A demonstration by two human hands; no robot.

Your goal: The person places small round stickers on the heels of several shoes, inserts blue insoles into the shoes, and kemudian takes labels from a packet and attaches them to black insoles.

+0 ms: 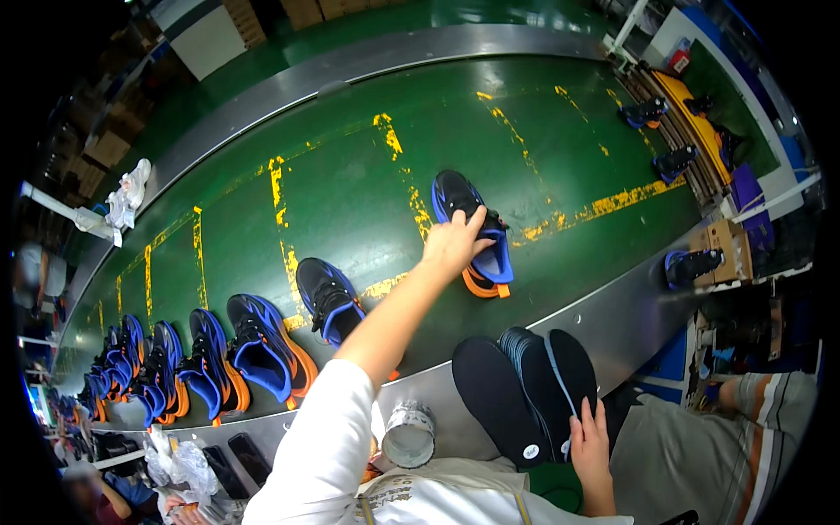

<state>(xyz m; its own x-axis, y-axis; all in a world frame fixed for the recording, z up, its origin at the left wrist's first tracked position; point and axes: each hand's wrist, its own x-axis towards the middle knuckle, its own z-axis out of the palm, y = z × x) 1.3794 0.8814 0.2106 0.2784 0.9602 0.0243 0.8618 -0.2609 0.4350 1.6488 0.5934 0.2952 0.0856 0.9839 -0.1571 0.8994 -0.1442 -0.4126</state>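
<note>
Apparently for steadiness, the left hand (457,241) grasps a black-and-blue, orange-heeled sneaker (456,190) — the right hand (592,448) touches a flat black insole (573,363), grip unclear.

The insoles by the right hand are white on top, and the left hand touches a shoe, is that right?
No, the head view shows the insoles by the right hand are black on top; the left hand does touch a shoe.

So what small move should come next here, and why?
Probably draw the shoe closer with the left hand: that hand is on it, out on the green surface, while the right hand is at the black insoles nearer the body.
</note>
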